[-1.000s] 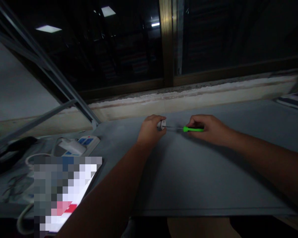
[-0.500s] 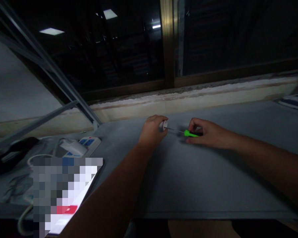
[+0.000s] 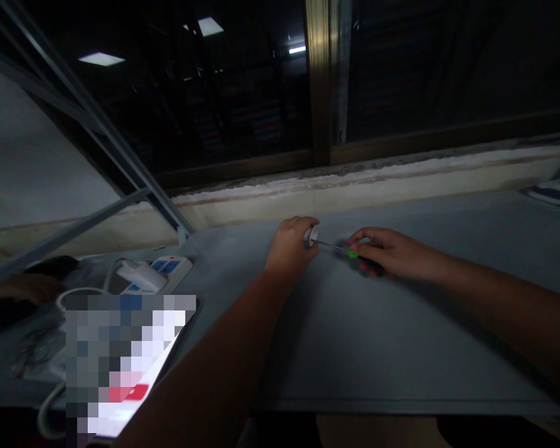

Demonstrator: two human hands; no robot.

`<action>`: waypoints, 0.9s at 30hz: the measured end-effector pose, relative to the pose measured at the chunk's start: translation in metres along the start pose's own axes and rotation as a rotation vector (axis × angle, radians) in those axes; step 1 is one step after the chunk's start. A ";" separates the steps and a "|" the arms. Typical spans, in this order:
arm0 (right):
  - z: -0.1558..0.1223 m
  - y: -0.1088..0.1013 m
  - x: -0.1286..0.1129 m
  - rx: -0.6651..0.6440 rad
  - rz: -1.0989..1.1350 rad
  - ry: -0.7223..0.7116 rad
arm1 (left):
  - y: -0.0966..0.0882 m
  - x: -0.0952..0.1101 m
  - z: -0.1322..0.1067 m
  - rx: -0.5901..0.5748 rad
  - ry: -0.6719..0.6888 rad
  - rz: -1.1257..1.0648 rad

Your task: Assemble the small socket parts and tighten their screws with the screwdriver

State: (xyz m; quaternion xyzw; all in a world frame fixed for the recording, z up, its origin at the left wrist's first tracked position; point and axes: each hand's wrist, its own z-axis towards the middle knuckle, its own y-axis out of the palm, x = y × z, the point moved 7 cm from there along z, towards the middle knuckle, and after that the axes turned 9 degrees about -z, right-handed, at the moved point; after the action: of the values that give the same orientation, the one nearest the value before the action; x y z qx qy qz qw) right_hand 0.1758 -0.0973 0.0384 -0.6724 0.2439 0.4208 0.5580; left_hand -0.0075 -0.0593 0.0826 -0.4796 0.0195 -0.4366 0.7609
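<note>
Green-handled screwdriver — I'm pinching it in my right hand, gripping a white plastic cap in my left hand; dim light is risking a slip.

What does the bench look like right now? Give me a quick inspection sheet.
Surface: grey tabletop, dimly lit.
Job's things: white part, small and round; screwdriver with a green handle, its thin shaft reaching toward the part, contact hard to tell.
Clutter: power strip with a white plug; pixelated object, unreadable.
Grippers: left hand holds the white part; right hand holds the screwdriver.
Cables: white cable looping near the strip.
Surroundings: dark window with a metal frame, pale sill, and a dim hand-like shape at far left.
</note>
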 end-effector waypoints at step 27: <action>0.001 0.001 0.009 0.018 0.032 0.055 | 0.000 0.005 0.000 0.013 0.048 0.009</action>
State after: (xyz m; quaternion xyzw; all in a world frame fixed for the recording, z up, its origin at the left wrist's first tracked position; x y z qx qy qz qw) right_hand 0.1798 -0.0956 0.0307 -0.6748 0.2737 0.4087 0.5502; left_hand -0.0042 -0.0629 0.0844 -0.4640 0.0372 -0.4446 0.7653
